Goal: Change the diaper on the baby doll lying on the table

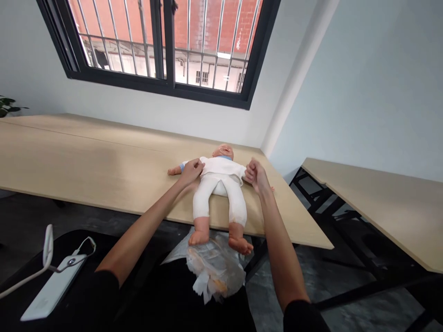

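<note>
A baby doll (223,150) lies on its back on the wooden table (104,161), its bare feet sticking out over the front edge. It wears a white shirt (221,166) with a blue collar, and white pants (202,198). My left hand (193,171) is closed, with the fingertips pinching the shirt's side near one armpit. On the other side, my right hand (256,175) is curled closed beside the shirt's sleeve and over the doll's arm. Whatever is inside its fingers is hidden.
A crumpled clear plastic bag (218,267) rests below the table edge, on my lap. To the left, a white power bank (53,290) with a cable lies on a black surface. Another table (380,198) stands right, past a gap. A barred window (166,46) is ahead.
</note>
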A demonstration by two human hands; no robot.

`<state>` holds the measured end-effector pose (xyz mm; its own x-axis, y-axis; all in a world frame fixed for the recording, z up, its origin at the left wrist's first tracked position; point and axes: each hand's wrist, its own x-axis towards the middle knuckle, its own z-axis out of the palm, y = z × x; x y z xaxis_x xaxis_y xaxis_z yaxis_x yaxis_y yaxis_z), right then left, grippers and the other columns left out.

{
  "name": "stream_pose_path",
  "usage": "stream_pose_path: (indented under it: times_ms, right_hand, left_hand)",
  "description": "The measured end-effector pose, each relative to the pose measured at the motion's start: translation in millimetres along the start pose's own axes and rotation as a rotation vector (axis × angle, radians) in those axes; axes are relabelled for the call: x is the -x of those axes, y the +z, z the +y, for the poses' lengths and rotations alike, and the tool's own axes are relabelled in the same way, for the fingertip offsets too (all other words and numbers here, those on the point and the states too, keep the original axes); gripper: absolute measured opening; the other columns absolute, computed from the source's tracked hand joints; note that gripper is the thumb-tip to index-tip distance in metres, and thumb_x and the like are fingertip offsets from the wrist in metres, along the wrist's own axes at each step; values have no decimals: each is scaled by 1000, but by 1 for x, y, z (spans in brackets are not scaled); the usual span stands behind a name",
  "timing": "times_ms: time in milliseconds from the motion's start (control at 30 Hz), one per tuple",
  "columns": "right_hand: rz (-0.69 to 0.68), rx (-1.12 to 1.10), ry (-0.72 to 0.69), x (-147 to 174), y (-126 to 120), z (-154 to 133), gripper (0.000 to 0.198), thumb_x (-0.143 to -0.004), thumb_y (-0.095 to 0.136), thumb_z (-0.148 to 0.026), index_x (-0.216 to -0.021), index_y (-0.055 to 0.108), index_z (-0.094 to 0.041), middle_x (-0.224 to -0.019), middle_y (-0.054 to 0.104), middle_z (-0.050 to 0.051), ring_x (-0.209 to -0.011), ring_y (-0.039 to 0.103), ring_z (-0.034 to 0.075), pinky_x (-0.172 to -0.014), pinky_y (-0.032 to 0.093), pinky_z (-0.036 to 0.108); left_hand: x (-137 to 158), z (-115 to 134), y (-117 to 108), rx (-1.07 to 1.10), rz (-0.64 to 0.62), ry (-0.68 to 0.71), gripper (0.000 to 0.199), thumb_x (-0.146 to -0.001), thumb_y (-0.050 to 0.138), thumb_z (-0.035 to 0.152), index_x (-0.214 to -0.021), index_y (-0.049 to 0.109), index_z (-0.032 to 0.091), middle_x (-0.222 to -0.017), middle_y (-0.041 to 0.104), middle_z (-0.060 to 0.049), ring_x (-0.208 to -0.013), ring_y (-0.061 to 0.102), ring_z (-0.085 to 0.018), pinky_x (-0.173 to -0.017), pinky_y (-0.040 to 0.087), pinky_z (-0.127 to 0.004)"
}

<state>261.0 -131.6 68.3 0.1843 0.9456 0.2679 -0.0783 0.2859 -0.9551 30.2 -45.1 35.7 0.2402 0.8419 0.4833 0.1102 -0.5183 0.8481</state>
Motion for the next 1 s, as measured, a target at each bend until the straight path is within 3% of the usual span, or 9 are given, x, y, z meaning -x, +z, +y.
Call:
stream_pose_path:
  times_ms: [100,200,267,333,467,700,833,1000]
  right_hand:
    - [122,370,-201,55,10,1,46,-81,57,-59,-64,41,-19,-58,42,-4,-54,39,9,-53,36,22]
    - [163,579,-219,130,14,9,37,-82,59,-53,-94,54,-19,-91,58,3,-78,56,16,-73,47,29]
    - [135,750,-256,170,17,15,49,-77,67,-51,-112,52,-21,-113,55,8,-104,54,23,-90,47,37]
    - [81,858,-258,192,21,21,67,-72,73,-50,-127,45,-24,-125,49,10,-117,48,27,-97,45,42]
    - [52,954,-279,195,29,35,77,-74,72,-46,-138,33,-24,-134,43,12,-126,42,29,-104,42,47]
    - [-63,1077,-321,195,46,52,80,-80,60,-21,-148,19,-24,-147,34,11,-135,36,28,-109,38,49]
    - [-63,1041,-369,195,57,55,75,-77,58,-17,-145,29,-23,-147,34,11,-135,37,27,-110,38,48]
    - [-88,901,-388,193,59,57,55,-76,57,-12,-129,51,-25,-147,35,9,-136,37,25,-109,39,42]
  left_hand:
    - [48,28,-14,-29,8,61,19,-83,53,32,-71,50,18,-72,54,0,-72,50,-15,-69,39,-26]
    - [116,50,-27,-147,-71,99,21,-86,56,37,-97,54,19,-99,57,-4,-93,55,-19,-82,45,-31]
    - [155,59,-30,-236,-193,120,41,-81,65,39,-116,50,23,-121,49,-7,-117,48,-23,-100,41,-37]
    - [180,62,-31,-310,-299,104,63,-73,74,42,-126,44,27,-137,36,-9,-131,36,-28,-107,37,-42]
    - [192,52,-23,-372,-316,83,72,-69,79,33,-130,39,28,-143,28,-11,-137,29,-31,-109,36,-47]
    - [191,37,-10,-359,-266,200,70,-74,68,16,-134,34,25,-144,35,-12,-136,34,-27,-111,35,-47]
    - [192,36,-5,-355,-256,251,70,-72,64,12,-135,35,24,-143,39,-12,-136,36,-27,-112,34,-48]
    - [191,36,-6,-284,-256,204,73,-69,64,9,-134,37,23,-141,43,-12,-133,40,-28,-110,35,-48]
